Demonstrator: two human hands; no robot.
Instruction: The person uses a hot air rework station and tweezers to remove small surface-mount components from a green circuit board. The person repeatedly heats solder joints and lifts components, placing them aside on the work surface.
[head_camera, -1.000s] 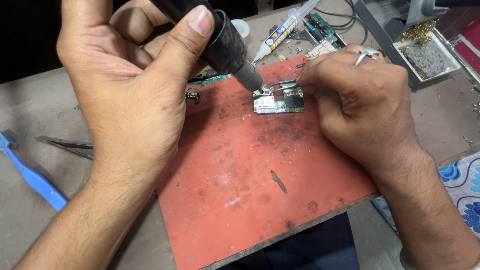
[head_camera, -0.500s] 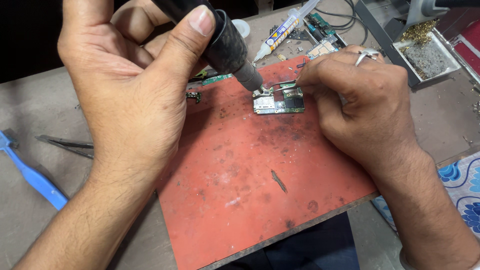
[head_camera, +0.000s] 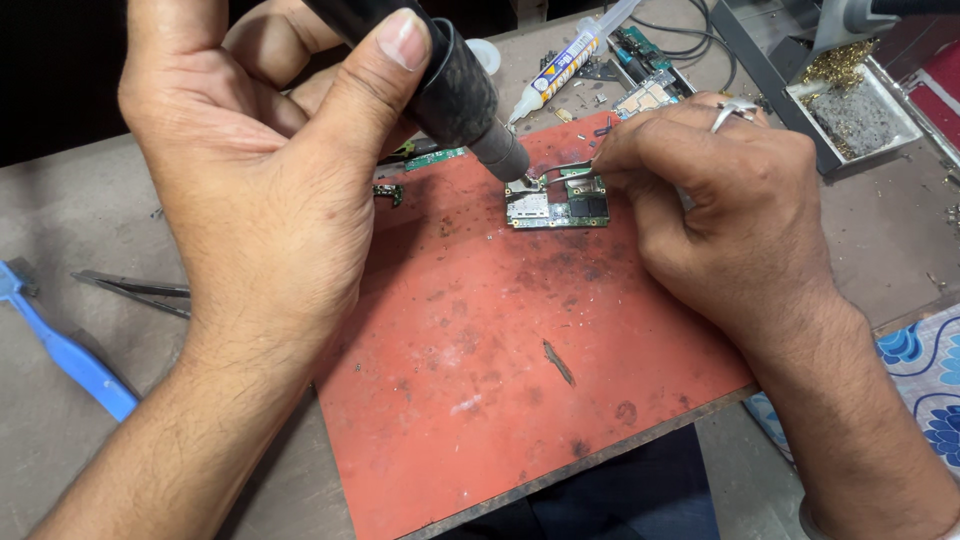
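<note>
The left hand (head_camera: 270, 200) is clenched around a thick black hot-air nozzle tool (head_camera: 450, 90), thumb laid along the barrel, its metal tip angled down to the upper left corner of a small circuit board (head_camera: 556, 203). The board lies flat on the upper middle part of a worn red work mat (head_camera: 520, 380), near the mat's far edge. The right hand (head_camera: 720, 210) has its fingers pinched on slim metal tweezers (head_camera: 570, 170), whose tips rest at the board's top edge; whether they grip a part cannot be told. Beyond the mat's far edge lies a white syringe-shaped tube (head_camera: 565, 60) with a printed label of yellow and blue, tilted, nozzle end toward the mat. Just right of it sit more green board pieces (head_camera: 645, 75). At the upper right stands a grey metal tray (head_camera: 895, 100) holding brass-coloured shavings. On the left of the grey bench (head_camera: 60, 220) lie a second pair of dark tweezers (head_camera: 135, 292) and a blue plastic pry tool (head_camera: 60, 350), well apart from the mat. The mat's near edge overhangs the bench front; its lower half carries only scorch marks and specks. A blue-and-white patterned cloth (head_camera: 930, 370) shows at the right edge
</note>
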